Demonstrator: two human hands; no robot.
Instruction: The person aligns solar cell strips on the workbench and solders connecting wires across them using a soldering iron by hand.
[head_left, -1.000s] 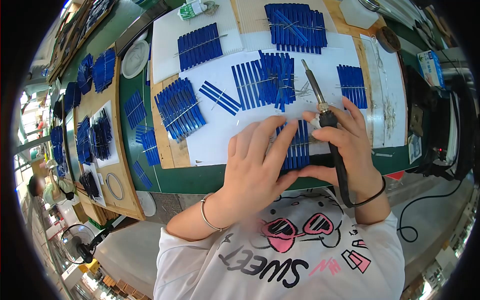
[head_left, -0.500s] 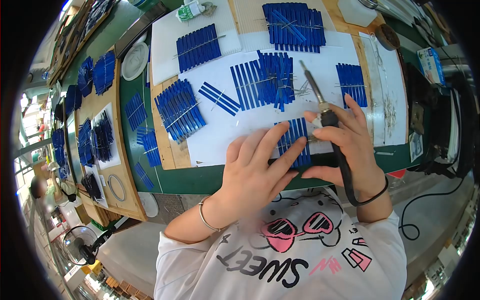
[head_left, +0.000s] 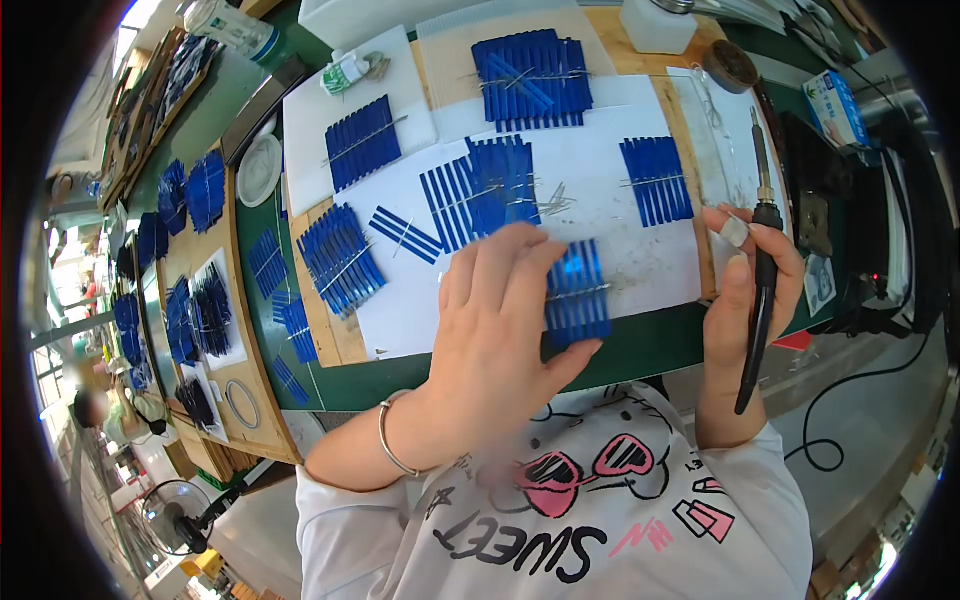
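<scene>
My left hand (head_left: 495,315) is curved around the left side of a small row of blue strips (head_left: 578,290) joined by a thin wire across the middle. Its fingertips are at the upper left edge and its thumb at the lower edge; the row is slightly blurred. Off to the right, my right hand (head_left: 745,290) holds a soldering iron (head_left: 765,250), black-handled, tip upward. A small whitish block (head_left: 735,232) is also pinched in its fingers. Nearest the left fingers lie more blue strips (head_left: 445,205) and a wired stack (head_left: 505,180) on white paper (head_left: 640,270).
More wired blue rows lie left (head_left: 340,260), right (head_left: 655,180) and at the back (head_left: 530,75). Loose wire pieces (head_left: 560,200) are on the paper. A white container (head_left: 660,25) and a round brown tin (head_left: 730,65) stand at the back right.
My right hand with the soldering iron has moved right, away from the strips. My left hand has shifted from pressing on the row to gripping its left side. The view has shifted slightly.
</scene>
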